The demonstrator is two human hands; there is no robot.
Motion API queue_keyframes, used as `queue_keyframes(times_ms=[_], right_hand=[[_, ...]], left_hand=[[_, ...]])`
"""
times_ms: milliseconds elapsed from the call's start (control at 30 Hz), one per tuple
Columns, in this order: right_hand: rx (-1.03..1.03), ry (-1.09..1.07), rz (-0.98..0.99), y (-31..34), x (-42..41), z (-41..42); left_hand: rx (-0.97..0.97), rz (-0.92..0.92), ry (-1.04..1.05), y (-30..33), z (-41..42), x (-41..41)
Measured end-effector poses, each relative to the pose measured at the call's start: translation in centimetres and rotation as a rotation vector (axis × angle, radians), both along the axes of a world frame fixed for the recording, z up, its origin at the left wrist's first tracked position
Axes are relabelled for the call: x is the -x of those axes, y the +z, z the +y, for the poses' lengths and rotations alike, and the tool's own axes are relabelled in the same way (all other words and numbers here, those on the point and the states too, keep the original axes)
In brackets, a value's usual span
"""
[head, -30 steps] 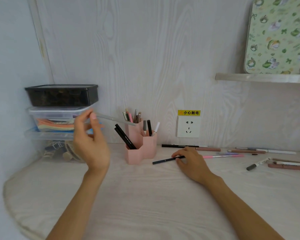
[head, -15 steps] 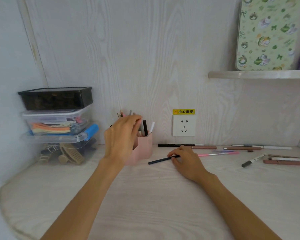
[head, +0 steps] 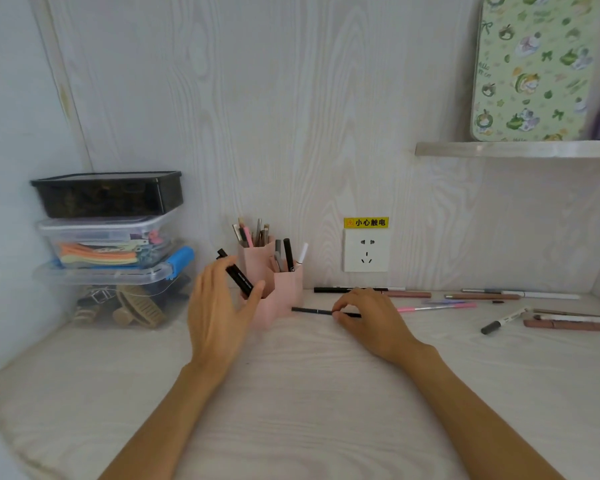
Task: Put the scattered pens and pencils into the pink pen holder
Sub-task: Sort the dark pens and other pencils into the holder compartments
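Observation:
The pink pen holder (head: 288, 289) stands at the back of the desk, its compartments holding several pens and pencils. My left hand (head: 219, 306) is just left of it, fingers apart and empty, beside two black pens (head: 238, 277) that lean out of the low front compartment. My right hand (head: 371, 317) rests on the desk to the holder's right, with thumb and forefinger pinched on a thin black pen (head: 310, 310) that lies flat. More pens lie scattered to the right: a long black one (head: 336, 289), a pink one (head: 437, 307), brown pencils (head: 482, 296) and a grey-capped marker (head: 501, 321).
Stacked plastic boxes (head: 108, 233) fill the left corner. A wall socket (head: 366, 251) with a yellow warning label sits behind the pens. A shelf (head: 516, 148) at upper right carries a patterned green tin (head: 534, 67). The desk's rounded edge (head: 0, 393) curves at the left.
My left hand carried a pale pen to the holder, let it go there and has drawn back empty. My right hand has stayed on the thin black pen.

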State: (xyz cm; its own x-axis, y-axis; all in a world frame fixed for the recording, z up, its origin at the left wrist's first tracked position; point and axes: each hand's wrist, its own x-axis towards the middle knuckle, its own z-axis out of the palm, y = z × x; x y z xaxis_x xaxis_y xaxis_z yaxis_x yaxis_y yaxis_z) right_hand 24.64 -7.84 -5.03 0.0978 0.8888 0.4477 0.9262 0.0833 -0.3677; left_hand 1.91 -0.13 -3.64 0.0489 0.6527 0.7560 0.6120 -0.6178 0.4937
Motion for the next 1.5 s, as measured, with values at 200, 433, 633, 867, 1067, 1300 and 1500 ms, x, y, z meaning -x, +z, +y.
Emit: queue_keyframes(times_ms=[200,433,633,867,1067,1300,1500], right_hand=[[-0.166,-0.077,0.142,2.0,0.9,-1.1],[-0.452,-0.1,0.337,7.7,2.2,-0.5],[-0.194,-0.037,-0.534,16.5,5.6,3.3],[0.283,-0.008,-0.796,19.8,10.6,8.8],[0.272,0.069,-0.417,19.3,11.7,10.8],[-0.011,0.036,-0.255,14.5,9.5,10.4],[0.173,0.133,-0.069,12.2,8.5,9.4]], left_hand=[[0.496,-0.04,-0.023,-0.8,0.0,0.1],[0.56,-0.118,-0.06,-1.2,0.4,0.3],[0.5,-0.133,-0.092,-1.3,0.1,0.5],[0.474,-0.123,-0.066,-1.4,0.2,0.5],[0.454,-0.107,-0.061,-1.5,0.3,0.3],[0.453,-0.106,-0.056,-1.4,0.2,0.3],[0.458,-0.072,-0.031,-1.3,0.2,0.2]])
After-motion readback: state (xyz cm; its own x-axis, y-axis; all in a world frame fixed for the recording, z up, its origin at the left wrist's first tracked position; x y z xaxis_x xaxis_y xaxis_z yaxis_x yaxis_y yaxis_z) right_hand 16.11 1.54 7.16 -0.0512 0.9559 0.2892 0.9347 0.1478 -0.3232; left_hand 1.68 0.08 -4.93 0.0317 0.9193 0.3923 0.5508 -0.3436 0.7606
